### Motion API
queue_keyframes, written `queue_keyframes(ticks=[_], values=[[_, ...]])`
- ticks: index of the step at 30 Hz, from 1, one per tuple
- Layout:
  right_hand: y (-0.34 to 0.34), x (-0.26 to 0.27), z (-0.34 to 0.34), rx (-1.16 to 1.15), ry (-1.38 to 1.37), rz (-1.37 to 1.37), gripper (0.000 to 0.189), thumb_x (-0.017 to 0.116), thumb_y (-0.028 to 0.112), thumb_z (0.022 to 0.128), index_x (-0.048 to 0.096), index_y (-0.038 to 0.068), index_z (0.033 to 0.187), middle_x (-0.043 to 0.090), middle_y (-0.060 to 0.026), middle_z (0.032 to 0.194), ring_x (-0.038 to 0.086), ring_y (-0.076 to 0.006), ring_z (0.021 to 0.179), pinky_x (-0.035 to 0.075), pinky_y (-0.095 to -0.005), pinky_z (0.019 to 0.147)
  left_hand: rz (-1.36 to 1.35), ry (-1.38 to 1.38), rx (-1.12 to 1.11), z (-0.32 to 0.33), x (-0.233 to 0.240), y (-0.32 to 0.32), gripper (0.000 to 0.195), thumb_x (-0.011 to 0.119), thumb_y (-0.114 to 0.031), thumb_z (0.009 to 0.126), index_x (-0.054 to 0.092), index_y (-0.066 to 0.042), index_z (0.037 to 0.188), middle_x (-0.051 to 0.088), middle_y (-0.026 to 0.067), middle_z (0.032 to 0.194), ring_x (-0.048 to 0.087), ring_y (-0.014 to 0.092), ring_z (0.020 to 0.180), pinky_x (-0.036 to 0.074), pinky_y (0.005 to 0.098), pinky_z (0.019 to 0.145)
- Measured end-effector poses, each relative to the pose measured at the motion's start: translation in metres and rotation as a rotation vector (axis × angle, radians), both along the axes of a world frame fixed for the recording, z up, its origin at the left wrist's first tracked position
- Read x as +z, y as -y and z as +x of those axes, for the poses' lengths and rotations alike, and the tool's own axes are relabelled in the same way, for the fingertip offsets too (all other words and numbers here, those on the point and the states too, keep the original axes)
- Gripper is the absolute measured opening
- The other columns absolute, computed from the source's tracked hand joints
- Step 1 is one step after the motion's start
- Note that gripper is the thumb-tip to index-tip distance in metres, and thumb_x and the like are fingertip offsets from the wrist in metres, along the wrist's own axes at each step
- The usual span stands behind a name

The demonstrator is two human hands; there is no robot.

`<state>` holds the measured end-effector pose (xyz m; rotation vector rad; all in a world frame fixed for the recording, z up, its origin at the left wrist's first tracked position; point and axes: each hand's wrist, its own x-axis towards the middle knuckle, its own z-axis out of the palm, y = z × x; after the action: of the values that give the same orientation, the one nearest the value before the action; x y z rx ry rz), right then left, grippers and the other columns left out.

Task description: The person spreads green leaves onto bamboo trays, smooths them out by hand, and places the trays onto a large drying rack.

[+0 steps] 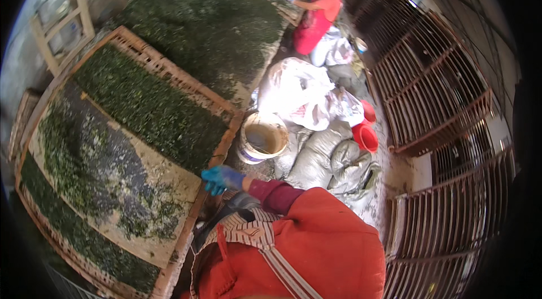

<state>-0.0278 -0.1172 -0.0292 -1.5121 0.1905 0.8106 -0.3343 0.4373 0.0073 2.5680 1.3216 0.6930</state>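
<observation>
My right hand (222, 179), in a blue glove, hovers at or just over the near edge of a low worktable (186, 227). Its fingers are bent, and whether anything is between them is unclear. My left hand is out of view. Beside the right hand, a pale board (169, 157) on the table carries a loose, thin scatter of dark green leafy matter (67, 163) with whitish bits. A thicker green layer (152, 100) covers the strip beyond it, and another green strip (80, 231) runs along the other side.
A dirty white bucket (264, 138) stands by the table corner. Filled grey sacks (324, 151), white plastic bags (292, 87) and red buckets (365, 137) crowd the floor. A co-worker (319, 11) in a red apron works at a farther table. Slatted racks (436, 74) line the right.
</observation>
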Motion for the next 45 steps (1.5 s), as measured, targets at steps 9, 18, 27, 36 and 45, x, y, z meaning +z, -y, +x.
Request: queue_keyframes(ticks=[9,18,27,36,45], values=[[-0.031,-0.011,-0.025,-0.360,-0.264,0.331,0.045,0.067,0.040,0.097,0.065,0.004,0.125,0.069,-0.0147,0.088,0.071,-0.0307,0.084,0.060,-0.0455,0.078,-0.096,0.493,-0.209,0.037,0.057,0.105,0.031,0.065,-0.017,0.099,0.066,0.000,0.125,0.068,0.0175,0.126,0.067,0.033,0.106,0.055,0.0457,0.093],[-0.003,0.073,-0.046,-0.329,-0.164,0.598,0.040,0.064,0.018,0.099,0.057,0.002,0.136,0.063,-0.0030,0.079,0.067,-0.0137,0.082,0.057,-0.0292,0.072,0.135,0.043,-0.660,0.058,-0.048,0.112,0.052,0.069,-0.033,0.096,0.058,-0.007,0.140,0.063,0.0202,0.132,0.064,0.033,0.114,0.050,0.0451,0.100],[-0.064,0.077,0.073,0.010,0.578,-0.036,0.047,0.067,0.042,0.097,0.068,0.001,0.075,0.052,-0.0001,0.065,0.042,-0.0120,0.066,0.040,-0.0373,0.064,-1.107,0.586,-0.060,0.144,0.038,0.177,0.066,0.045,-0.047,0.106,0.039,-0.004,0.156,0.042,0.0185,0.157,0.043,0.026,0.141,0.028,0.0405,0.121],[-0.002,0.187,0.071,0.042,0.359,0.201,0.030,0.064,0.026,0.098,0.069,-0.001,0.085,0.063,0.0047,0.077,0.053,-0.0088,0.071,0.044,-0.0314,0.065,-1.219,1.039,0.024,0.113,0.108,0.229,0.046,0.053,-0.035,0.105,0.063,0.001,0.132,0.067,0.0085,0.120,0.064,0.021,0.108,0.051,0.0378,0.099],[-0.002,0.143,0.063,0.132,0.710,-0.382,0.021,0.063,0.024,0.096,0.074,0.006,0.100,0.066,-0.0186,0.081,0.066,-0.0361,0.074,0.050,-0.0429,0.068,-0.880,0.633,-0.058,0.154,0.113,0.220,0.027,0.068,-0.030,0.097,0.074,-0.008,0.083,0.071,0.0042,0.079,0.066,0.016,0.072,0.052,0.0338,0.069]])
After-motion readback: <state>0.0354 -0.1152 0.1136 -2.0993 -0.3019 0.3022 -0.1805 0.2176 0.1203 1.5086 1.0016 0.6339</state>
